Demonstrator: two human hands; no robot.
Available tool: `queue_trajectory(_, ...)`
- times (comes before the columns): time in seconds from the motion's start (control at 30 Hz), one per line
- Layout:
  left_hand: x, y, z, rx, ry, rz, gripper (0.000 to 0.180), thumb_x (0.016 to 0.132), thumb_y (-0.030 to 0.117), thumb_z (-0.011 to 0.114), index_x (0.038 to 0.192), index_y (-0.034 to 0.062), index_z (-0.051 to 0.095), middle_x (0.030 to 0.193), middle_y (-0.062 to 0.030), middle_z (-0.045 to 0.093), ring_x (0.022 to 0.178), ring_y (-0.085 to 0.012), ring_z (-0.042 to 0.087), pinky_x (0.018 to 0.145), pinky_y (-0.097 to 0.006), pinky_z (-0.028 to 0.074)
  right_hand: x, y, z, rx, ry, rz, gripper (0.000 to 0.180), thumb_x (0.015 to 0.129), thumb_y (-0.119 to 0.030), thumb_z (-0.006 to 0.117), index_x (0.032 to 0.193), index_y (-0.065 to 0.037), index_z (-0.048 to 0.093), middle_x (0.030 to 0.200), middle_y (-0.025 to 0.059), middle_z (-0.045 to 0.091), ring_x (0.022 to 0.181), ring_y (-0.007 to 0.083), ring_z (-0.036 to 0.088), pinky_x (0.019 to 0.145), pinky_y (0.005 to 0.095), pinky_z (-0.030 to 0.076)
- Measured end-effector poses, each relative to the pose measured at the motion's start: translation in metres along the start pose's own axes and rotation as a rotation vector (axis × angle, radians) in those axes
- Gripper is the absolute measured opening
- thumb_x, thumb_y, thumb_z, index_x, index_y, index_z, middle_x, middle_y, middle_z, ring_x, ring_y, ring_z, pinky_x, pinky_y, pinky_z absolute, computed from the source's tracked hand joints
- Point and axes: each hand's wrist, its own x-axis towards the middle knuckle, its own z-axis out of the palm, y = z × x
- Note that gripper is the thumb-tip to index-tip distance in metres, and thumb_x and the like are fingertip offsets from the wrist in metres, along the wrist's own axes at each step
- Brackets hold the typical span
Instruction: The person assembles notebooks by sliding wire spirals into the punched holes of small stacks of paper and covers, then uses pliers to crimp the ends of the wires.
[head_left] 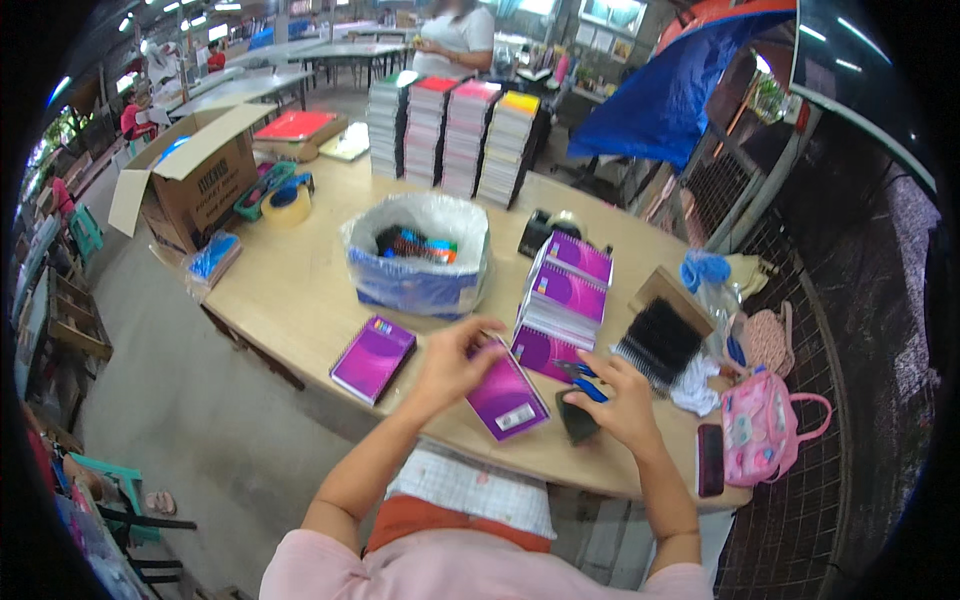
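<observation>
My left hand (455, 365) is closed on the upper end of a purple spiral notebook (510, 402), which lies at a tilt near the table's front edge. In my right hand (625, 405) is a pair of blue-handled cutting pliers (586, 384), its jaws pointing toward the notebook. Below the pliers sits a small dark green block (578, 422), partly hidden by the hand. To the left lies another purple notebook (375, 358). Just beyond my hands, stacked purple notebooks (568, 293) stand in an overlapping row.
A plastic-lined box (415, 290) of pens stands mid-table. Tall notebook stacks (455, 135) rise at the back, with an open carton (200, 185) and tape roll (287, 207) at left. Black binding combs (665, 340), a phone (710, 460) and a pink bag (765, 425) lie right. Someone stands beyond.
</observation>
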Motion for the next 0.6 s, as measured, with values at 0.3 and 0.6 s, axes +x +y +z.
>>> queue_trajectory(0.3, 0.186, -0.107, -0.110, -0.223, 0.406, -0.150, 0.039, 0.090, 0.005, 0.070, 0.128, 0.0082, 0.063, 0.083, -0.0045, 0.068, 0.067, -0.0092, 0.059, 0.058, -0.025, 0.047, -0.024, 0.027, 0.001, 0.167, 0.103, 0.116, 0.050, 0.074, -0.023, 0.086, 0.118, -0.002, 0.072, 0.084, 0.0115, 0.068, 0.076, 0.0189, 0.066, 0.074, 0.0326, 0.052)
queue_trajectory(0.6, 0.085, -0.005, -0.010, -1.003, -0.450, 0.109, 0.025, 0.099, 0.028, 0.066, 0.114, 0.0088, 0.061, 0.096, 0.0017, 0.062, 0.084, -0.0064, 0.060, 0.071, -0.021, 0.049, -0.041, 0.007, 0.074, 1.891, -0.236, 0.448, 0.072, 0.093, -0.043, 0.069, 0.143, 0.003, 0.044, 0.126, 0.0213, 0.061, 0.083, 0.0194, 0.059, 0.076, 0.0383, 0.050)
